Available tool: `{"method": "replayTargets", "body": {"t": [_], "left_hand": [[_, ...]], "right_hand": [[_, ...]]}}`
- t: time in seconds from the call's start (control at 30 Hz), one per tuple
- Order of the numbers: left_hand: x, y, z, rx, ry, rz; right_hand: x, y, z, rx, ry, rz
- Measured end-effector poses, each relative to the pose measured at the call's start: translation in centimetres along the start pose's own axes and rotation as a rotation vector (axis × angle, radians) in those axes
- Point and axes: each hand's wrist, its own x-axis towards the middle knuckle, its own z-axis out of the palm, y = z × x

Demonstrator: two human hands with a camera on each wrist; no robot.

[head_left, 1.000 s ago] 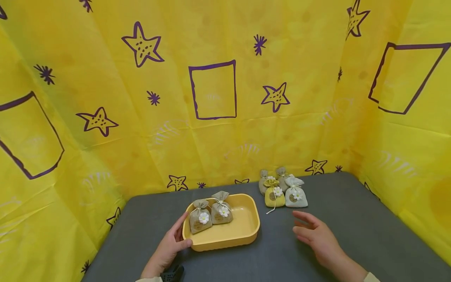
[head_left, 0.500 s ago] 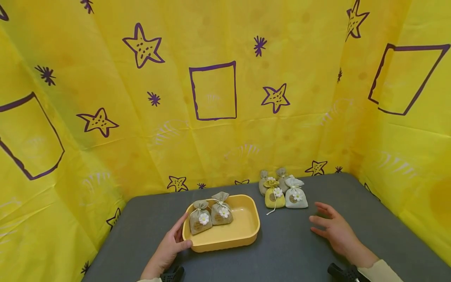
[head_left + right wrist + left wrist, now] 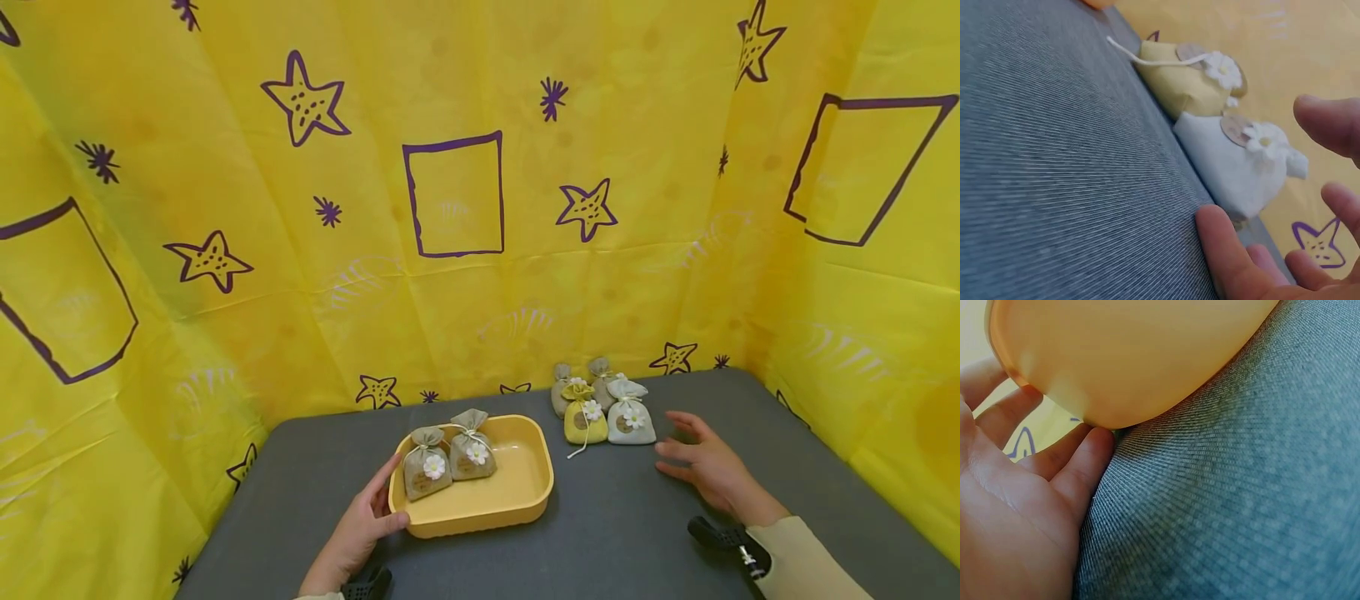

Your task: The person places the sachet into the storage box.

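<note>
On yellow oblong plastic tray (image 3: 480,521), left hand (image 3: 358,523) grips left edge; right hand (image 3: 712,471) loosely spread, empty, beside white cloth pouch (image 3: 628,425), room trayward.

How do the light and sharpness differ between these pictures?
Head view: fairly even light, strong colours, a soft shadow beneath the yellow tray; left wrist view: the tray is a smooth close-up, while the weave of the grey tabletop blurs toward the lower right; right wrist view: the yellow backdrop looks paler, and the white bag slightly soft.
</note>
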Motion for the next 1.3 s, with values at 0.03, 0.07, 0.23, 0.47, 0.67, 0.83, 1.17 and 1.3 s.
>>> {"method": "replayTargets", "body": {"t": [0.03,0.07,0.23,0.47,0.67,0.83,1.17,1.3], "left_hand": [[0.0,0.0,0.0,0.003,0.002,0.0],[0.0,0.0,0.0,0.005,0.004,0.0],[0.1,0.0,0.1,0.012,0.01,0.001],[0.0,0.0,0.1,0.002,0.008,-0.001],[0.0,-0.1,0.2,0.009,0.008,0.005],[0.0,-0.1,0.1,0.012,0.011,0.004],[0.0,-0.2,0.0,0.013,0.012,0.006],[0.0,-0.3,0.0,0.019,0.015,0.002]], "right_hand": [[0.2,0.0,0.0,-0.001,-0.002,-0.003],[0.5,0.1,-0.1,-0.002,-0.004,-0.008],[1.7,0.5,0.0,-0.029,0.005,-0.02],[2.9,0.8,0.3,-0.094,0.037,-0.012],[3.8,0.9,0.3,-0.14,0.027,-0.025],[4.6,1.3,0.4,-0.193,0.031,-0.045],[5.5,1.3,1.1,-0.396,0.032,-0.111],[5.8,1.6,1.4,-0.481,0.062,-0.127]]}}
